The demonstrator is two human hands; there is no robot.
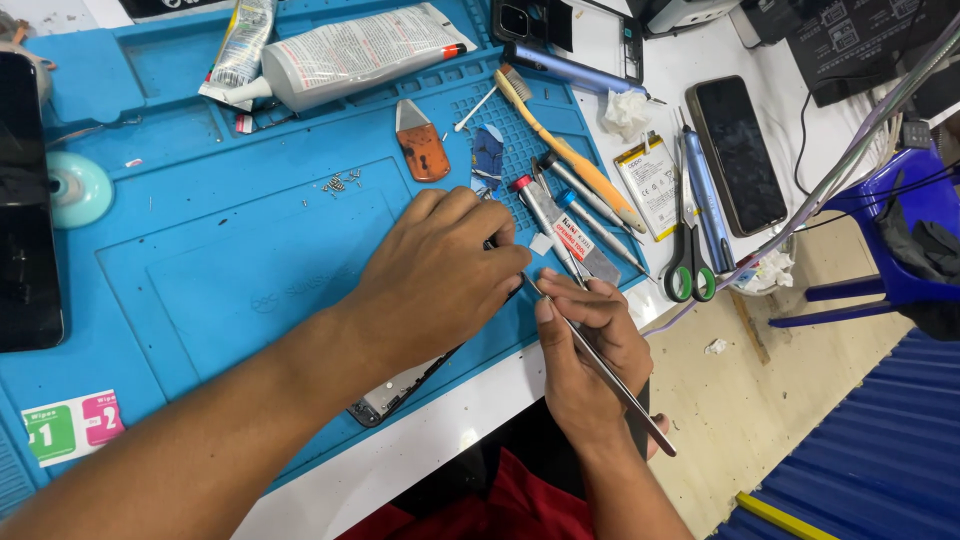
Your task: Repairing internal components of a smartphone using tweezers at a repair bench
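Head view: a blue repair mat (200,250) is seen, tools spread across it.
Left hand (440,270): laid flat, fingers curled narrow, pressed down on a dark phone (385,400), mostly hidden beneath.
Right hand (585,350): fingers pinched on metal tweezers (600,365), tips brought just beside the left fingertips.
Phone: held at the mat's near edge.
Nearby: scissors (688,262), toothbrush (565,150).

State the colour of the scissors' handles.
Green, on the scissors, seen in the head view.
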